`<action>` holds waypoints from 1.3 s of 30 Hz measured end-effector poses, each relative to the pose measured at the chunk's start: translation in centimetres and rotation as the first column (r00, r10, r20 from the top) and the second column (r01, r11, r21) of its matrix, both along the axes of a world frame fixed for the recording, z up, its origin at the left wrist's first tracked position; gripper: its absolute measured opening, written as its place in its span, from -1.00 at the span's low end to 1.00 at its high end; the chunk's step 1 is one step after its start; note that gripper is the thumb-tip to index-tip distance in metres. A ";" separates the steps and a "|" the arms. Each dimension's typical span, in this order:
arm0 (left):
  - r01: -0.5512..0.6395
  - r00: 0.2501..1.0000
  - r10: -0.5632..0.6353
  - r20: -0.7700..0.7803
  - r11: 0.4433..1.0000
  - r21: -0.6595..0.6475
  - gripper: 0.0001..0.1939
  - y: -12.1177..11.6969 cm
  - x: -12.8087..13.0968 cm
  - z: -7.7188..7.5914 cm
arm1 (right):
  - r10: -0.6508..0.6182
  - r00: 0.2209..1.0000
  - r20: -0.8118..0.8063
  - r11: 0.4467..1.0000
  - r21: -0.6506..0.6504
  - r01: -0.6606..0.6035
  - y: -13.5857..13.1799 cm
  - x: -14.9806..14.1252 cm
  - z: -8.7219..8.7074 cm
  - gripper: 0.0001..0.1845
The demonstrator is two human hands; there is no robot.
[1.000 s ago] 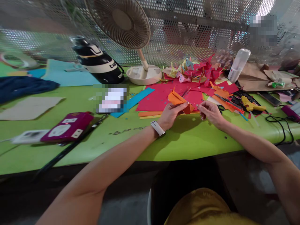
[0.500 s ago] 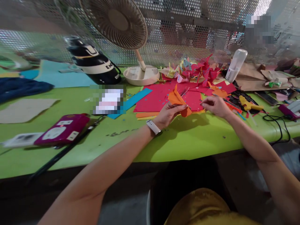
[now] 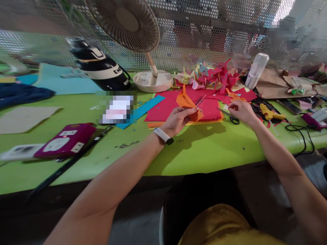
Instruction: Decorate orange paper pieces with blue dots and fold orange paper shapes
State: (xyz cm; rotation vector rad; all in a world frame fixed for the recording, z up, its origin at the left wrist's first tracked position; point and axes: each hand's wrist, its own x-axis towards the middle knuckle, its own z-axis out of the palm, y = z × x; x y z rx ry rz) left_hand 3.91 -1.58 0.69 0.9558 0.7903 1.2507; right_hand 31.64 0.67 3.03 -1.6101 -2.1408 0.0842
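Observation:
My left hand (image 3: 180, 119), with a white watch band on its wrist, pinches a folded orange paper piece (image 3: 187, 102), its pointed tip standing up and a wing tilted down over the red sheets (image 3: 163, 107). A thin metal tool (image 3: 200, 99) shows just beyond the paper; whether it touches the paper I cannot tell. To the right, my right hand (image 3: 241, 110) hovers with thumb and fingertips drawn together; anything between them is too small to make out. Below its fingers lie black-handled scissors (image 3: 233, 119). Behind it sits another folded orange paper piece (image 3: 236, 95).
Several folded paper cranes (image 3: 217, 76) are heaped at the back, by a clear-capped white bottle (image 3: 257, 71). A yellow glue gun (image 3: 272, 113) with a black cord lies right. Left are a fan (image 3: 150, 81), a black flask (image 3: 102, 69), a phone (image 3: 117, 109) and a purple case (image 3: 65, 141).
My left hand has shifted slightly left with the orange paper. My right hand has moved right and slightly away from it, and the scissors beneath now show.

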 end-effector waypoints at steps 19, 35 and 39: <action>0.024 0.993 -0.019 -0.119 0.999 0.042 -0.72 -0.3 -0.8 -0.5 | 0.196 0.869 0.453 0.912 -0.410 0.008 -1.3 1.4 2.2 -0.53; -0.030 0.975 0.054 -0.217 0.993 0.112 -0.76 0.4 -2.5 0.1 | 0.350 0.793 0.499 0.869 -0.489 -0.076 0.1 1.9 3.3 -0.61; -0.003 0.956 0.049 -0.291 0.988 0.157 -0.76 0.4 -2.8 0.7 | 0.356 0.847 0.395 0.856 -0.502 -0.125 0.1 2.4 3.9 -0.61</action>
